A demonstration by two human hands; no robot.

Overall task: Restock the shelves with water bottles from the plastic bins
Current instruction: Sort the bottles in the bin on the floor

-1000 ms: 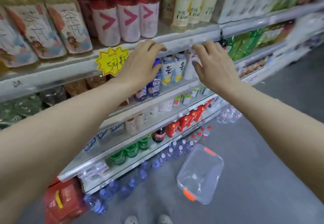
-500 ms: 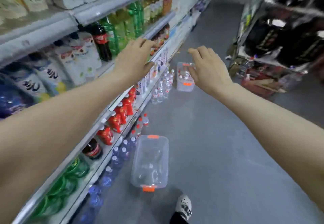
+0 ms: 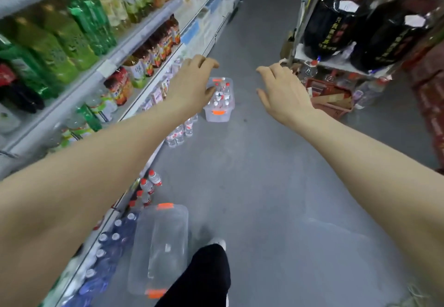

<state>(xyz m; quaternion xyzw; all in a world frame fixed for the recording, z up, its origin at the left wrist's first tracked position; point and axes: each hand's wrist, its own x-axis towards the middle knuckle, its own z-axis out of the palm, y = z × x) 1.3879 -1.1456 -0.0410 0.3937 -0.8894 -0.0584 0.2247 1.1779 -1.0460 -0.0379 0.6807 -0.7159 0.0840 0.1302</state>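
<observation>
Change from earlier: the view has swung off the shelf face and down the aisle; both hands, a moment ago up at the shelf edge, now hang in mid-air over the floor.
Floor (image 3: 276, 174): grey, running the length of the aisle.
Shelves (image 3: 134, 40): along the left side of the floor, tiers of green, amber and red drink bottles, blurred.
Right rack (image 3: 360, 18): across the floor from the shelves, holding large dark containers.
Empty bin (image 3: 159, 246): clear plastic with orange latches, lying on the floor just beside the shelves' lowest tier, nothing inside.
Full bin (image 3: 217, 114): clear, orange latch, further down the floor near the shelves; upright water bottles (image 3: 222, 95) with red and white caps fill it.
Loose bottles (image 3: 179, 133): clear, red labels, standing on the floor between the two bins, against the shelves.
Left hand (image 3: 192, 85): above the floor, fingers loosely curled and holding nothing.
Right hand (image 3: 283, 93): above the floor, apart from the left, fingers relaxed and spread, holding nothing.
</observation>
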